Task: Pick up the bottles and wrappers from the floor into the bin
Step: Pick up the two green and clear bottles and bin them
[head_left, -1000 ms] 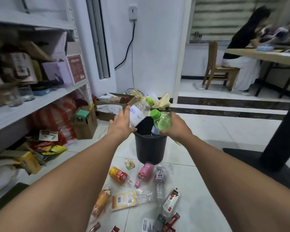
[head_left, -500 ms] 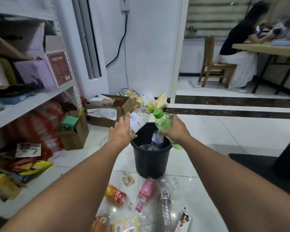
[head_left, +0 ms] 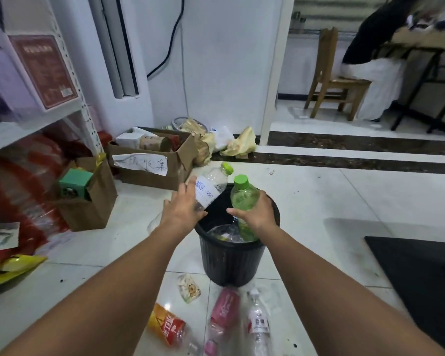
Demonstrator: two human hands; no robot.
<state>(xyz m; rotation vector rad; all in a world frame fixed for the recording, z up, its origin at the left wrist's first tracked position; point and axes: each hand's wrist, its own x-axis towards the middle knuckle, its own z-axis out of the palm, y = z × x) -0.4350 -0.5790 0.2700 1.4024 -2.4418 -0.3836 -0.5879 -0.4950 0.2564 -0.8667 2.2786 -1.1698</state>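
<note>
1. Your left hand (head_left: 184,210) grasps the clear bottle (head_left: 210,187) over the bin (head_left: 229,255) rim; your right hand (head_left: 254,213) clasps the green bottle (head_left: 243,201), its base inside the bin.
2. Both look empty, so light, thin-walled, likely slippery; hold them mid-body.
3. More bottles (head_left: 225,308) lie on the floor beside the bin; take those at the middle too.

Paper note (head_left: 140,163) on cardboard box (head_left: 175,163): handwritten "收集".
</note>
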